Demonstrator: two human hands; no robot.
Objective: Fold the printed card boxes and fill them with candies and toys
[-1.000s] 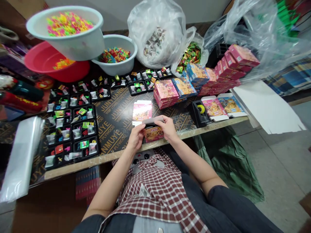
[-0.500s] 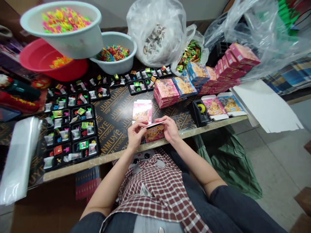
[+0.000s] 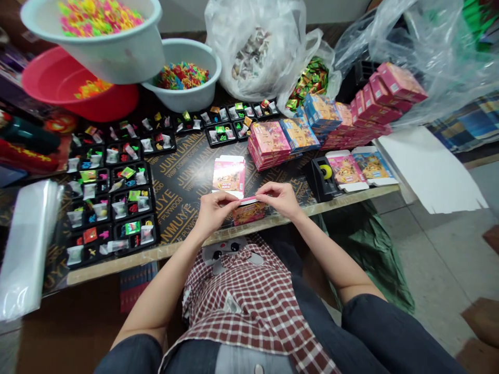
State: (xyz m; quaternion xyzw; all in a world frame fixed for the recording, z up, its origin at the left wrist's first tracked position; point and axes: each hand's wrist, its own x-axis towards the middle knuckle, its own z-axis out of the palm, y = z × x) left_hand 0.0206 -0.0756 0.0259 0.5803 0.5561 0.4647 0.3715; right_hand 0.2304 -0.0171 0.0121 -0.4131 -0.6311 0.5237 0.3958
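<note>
Pinching the small box (image 3: 249, 214) along its top edge, left hand (image 3: 215, 209) at one end, right hand (image 3: 279, 198) at the other, thumbs against fingers. Box sits at table (image 3: 183, 171) front edge. Probably thin card: light, stiff at folds, slightly slick, easily dented; best held lightly near corners.

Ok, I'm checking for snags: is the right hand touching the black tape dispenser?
Apart. The head view shows dark tabletop between the right hand and the tape dispenser; that hand pinches the top edge of the small box.
</note>
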